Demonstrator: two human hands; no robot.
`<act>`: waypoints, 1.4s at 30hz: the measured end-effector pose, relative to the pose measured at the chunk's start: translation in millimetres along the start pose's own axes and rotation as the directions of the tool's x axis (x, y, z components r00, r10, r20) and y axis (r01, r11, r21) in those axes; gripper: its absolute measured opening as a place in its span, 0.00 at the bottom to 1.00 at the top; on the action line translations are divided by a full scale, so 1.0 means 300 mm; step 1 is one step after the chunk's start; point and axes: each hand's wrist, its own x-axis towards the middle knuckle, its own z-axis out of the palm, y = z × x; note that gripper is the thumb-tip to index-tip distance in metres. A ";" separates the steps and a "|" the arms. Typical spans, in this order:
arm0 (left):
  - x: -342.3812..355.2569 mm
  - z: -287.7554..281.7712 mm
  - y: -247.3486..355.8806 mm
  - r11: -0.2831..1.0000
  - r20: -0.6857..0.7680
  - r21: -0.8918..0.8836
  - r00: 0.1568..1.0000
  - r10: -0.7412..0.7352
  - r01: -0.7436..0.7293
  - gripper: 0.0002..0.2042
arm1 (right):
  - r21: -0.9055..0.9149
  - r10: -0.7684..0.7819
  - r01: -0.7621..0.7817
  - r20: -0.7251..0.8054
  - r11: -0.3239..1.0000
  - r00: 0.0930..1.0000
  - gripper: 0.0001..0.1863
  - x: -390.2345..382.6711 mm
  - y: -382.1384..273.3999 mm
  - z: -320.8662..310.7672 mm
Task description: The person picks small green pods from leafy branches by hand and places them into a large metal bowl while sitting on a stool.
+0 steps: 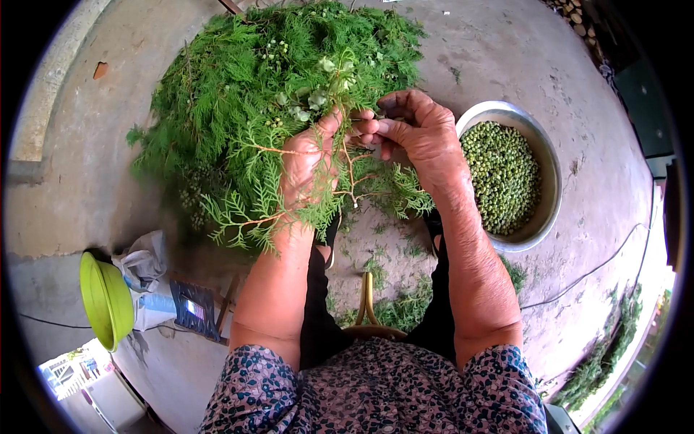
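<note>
My left hand is closed around a leafy conifer sprig, whose flat green fronds and reddish stems hang over my wrist and forearm. Pale green cones show on the foliage just beyond my left fingers. My right hand meets the left fingertips, thumb and forefinger pinched together; whatever is between them is too small to make out. Under and beyond my hands lies a big heap of cut conifer branches. To the right stands a round metal basin holding many small green cones.
Loose green bits litter the concrete floor between my feet. At the lower left are a lime-green plastic basin and a grey bag. A thin cable runs along the right, near more cut greenery. Stacked firewood is at the far right.
</note>
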 end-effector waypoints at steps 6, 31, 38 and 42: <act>0.000 -0.011 0.003 0.999 0.000 -0.020 0.999 -0.035 0.035 0.12 | 0.123 0.042 -0.042 0.009 0.992 0.999 0.10 0.002 0.006 0.006; -0.015 0.044 -0.028 0.484 0.021 0.845 0.918 0.395 -0.227 0.05 | -0.451 -0.372 0.370 0.088 0.812 0.924 0.16 -0.016 -0.061 -0.021; -0.020 0.053 -0.024 0.707 -0.138 0.693 0.936 0.323 -0.141 0.07 | -0.514 -0.398 0.386 0.092 0.766 0.913 0.16 -0.007 -0.030 -0.029; -0.021 0.051 -0.040 0.723 -0.145 0.667 0.921 0.362 -0.180 0.07 | -0.416 -0.313 0.287 0.007 0.863 0.950 0.12 -0.010 -0.022 -0.017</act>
